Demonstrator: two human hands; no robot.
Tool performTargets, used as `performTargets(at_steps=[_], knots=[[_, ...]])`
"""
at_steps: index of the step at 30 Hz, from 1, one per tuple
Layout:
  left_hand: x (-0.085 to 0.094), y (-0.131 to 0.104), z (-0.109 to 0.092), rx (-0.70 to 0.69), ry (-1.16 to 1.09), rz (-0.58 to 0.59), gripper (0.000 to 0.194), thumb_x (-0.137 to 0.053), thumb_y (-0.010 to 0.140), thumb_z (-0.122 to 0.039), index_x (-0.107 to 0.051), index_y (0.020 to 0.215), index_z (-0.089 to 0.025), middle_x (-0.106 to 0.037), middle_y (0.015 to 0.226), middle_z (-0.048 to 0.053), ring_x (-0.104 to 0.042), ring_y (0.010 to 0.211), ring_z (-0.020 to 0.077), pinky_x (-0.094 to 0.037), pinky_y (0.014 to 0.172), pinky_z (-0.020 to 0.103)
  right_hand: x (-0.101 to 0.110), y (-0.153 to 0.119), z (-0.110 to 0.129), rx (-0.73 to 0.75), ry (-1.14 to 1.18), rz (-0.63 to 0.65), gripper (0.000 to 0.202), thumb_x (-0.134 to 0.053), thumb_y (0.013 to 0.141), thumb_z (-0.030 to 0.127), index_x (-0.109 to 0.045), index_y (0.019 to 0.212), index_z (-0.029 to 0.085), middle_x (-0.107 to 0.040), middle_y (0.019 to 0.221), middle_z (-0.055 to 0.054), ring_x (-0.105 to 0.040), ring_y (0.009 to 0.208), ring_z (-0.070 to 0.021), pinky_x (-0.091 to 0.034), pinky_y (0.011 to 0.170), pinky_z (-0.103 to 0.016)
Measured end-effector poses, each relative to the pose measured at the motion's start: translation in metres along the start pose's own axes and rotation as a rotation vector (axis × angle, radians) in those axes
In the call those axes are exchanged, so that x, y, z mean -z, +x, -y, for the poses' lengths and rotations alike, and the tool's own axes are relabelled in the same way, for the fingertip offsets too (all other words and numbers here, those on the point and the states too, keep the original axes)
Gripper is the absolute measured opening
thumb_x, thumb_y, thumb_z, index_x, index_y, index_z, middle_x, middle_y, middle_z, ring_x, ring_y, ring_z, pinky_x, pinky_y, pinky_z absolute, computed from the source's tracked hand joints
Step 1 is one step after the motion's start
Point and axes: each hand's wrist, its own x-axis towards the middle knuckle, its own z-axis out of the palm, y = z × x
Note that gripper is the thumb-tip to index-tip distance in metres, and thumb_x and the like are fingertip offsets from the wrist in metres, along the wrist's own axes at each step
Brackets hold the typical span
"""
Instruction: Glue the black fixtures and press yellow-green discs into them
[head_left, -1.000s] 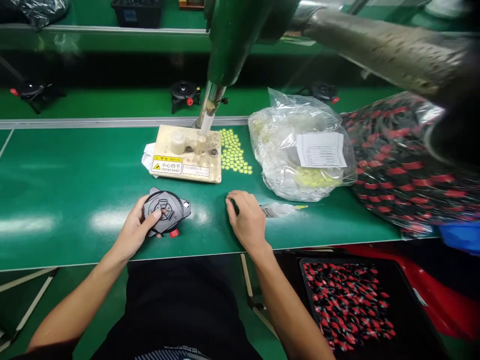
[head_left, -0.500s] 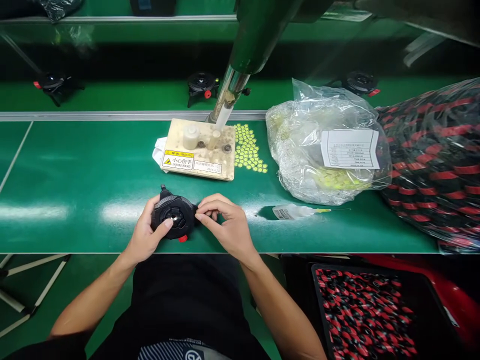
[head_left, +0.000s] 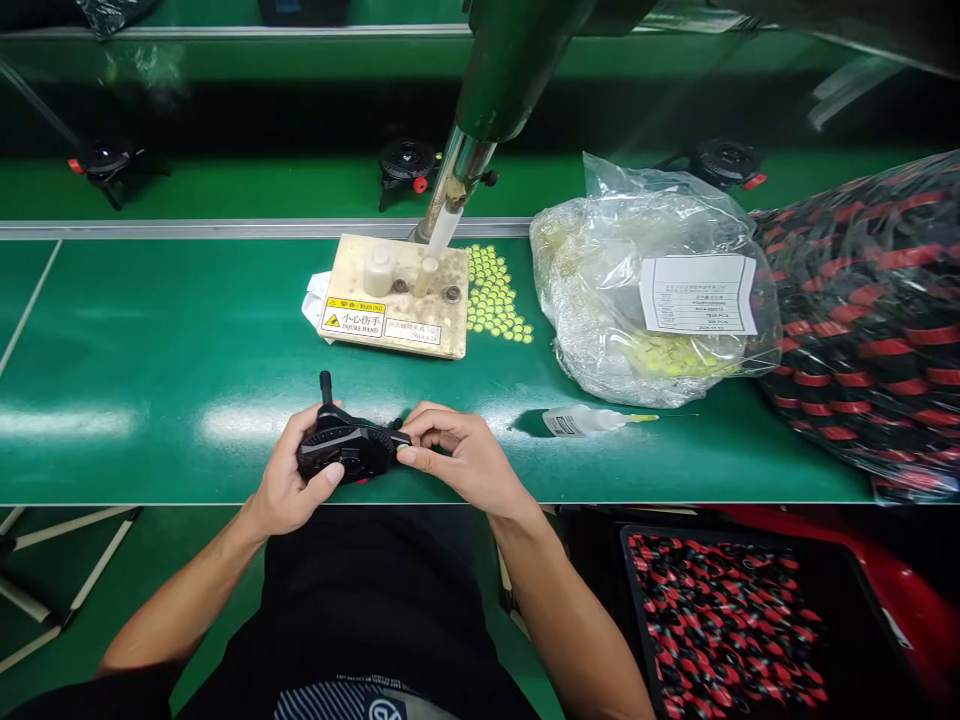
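A round black device (head_left: 352, 448) with stubby black legs and a bit of red at its lower edge is held above the green bench near its front edge. My left hand (head_left: 291, 478) grips its left side, thumb on the face. Fingers of my right hand (head_left: 457, 455) pinch the black arm sticking out at its right side. Behind it stands a cream fixture block (head_left: 420, 315) with warning labels. Small yellow-green discs (head_left: 499, 300) lie in a patch to the right of the block.
A metal press column (head_left: 471, 165) rises behind the block. To the right are a dropper bottle (head_left: 581, 422), a clear bag (head_left: 600, 300) and a large bag of red-black parts (head_left: 862, 330). Below right sits a black tray (head_left: 862, 620). Similar devices stand on the rear strip (head_left: 262, 190).
The device has tilted, so its face looks flatter and its rear leg stands out more. My right hand has shifted slightly right and down along its right arm.
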Motion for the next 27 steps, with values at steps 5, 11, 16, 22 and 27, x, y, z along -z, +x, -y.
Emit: performTargets(at_steps=[5, 11, 16, 22, 27], knots=[[-0.005, -0.002, -0.003, -0.055, 0.011, -0.01, 0.063, -0.078, 0.083, -0.045, -0.057, 0.136, -0.02, -0.069, 0.129, 0.015, -0.069, 0.113, 0.0335, -0.057, 0.099, 0.045, -0.012, -0.009, -0.003, 0.146, -0.17, -0.149, 0.022, -0.077, 0.094, 0.041, -0.075, 0.084, 0.022, -0.067, 0.081, -0.003, -0.061, 0.072, -0.0167, -0.048, 0.065, -0.03], [0.002, 0.025, -0.032, 0.006, 0.036, -0.149, 0.062, -0.08, 0.085, -0.044, -0.054, 0.137, -0.022, -0.068, 0.121, 0.01, -0.07, 0.097, 0.026, -0.059, 0.089, 0.038, -0.012, -0.011, -0.008, 0.168, -0.197, -0.159, 0.029, -0.081, 0.091, 0.045, -0.078, 0.112, 0.026, -0.07, 0.097, -0.005, -0.067, 0.083, -0.0196, -0.056, 0.076, -0.032], [0.022, 0.11, -0.062, -0.196, 0.029, -0.191, 0.054, -0.075, 0.09, -0.043, -0.059, 0.136, -0.022, -0.062, 0.142, 0.01, -0.063, 0.125, 0.0267, -0.049, 0.111, 0.037, -0.007, -0.014, 0.0, 0.275, -0.225, -0.267, 0.014, -0.067, 0.102, 0.035, -0.077, 0.107, 0.027, -0.069, 0.091, -0.003, -0.066, 0.079, -0.0165, -0.054, 0.071, -0.028], [0.009, 0.209, -0.068, -0.182, -0.147, 0.029, 0.06, -0.085, 0.076, -0.044, -0.066, 0.127, -0.019, -0.066, 0.132, 0.01, -0.067, 0.108, 0.0255, -0.058, 0.089, 0.034, -0.007, -0.025, 0.02, 0.383, -0.345, -0.308, 0.016, -0.062, 0.104, 0.026, -0.076, 0.096, 0.027, -0.07, 0.082, -0.001, -0.066, 0.073, -0.0156, -0.052, 0.067, -0.026], [0.001, 0.232, -0.068, -0.003, -0.222, 0.264, 0.065, -0.087, 0.075, -0.045, -0.067, 0.133, -0.025, -0.069, 0.116, 0.008, -0.051, 0.053, 0.0072, -0.045, 0.049, 0.025, 0.004, -0.033, 0.038, 0.45, -0.456, -0.389, 0.016, -0.062, 0.103, 0.022, -0.077, 0.099, 0.028, -0.07, 0.08, -0.001, -0.066, 0.072, -0.0162, -0.053, 0.064, -0.027]])
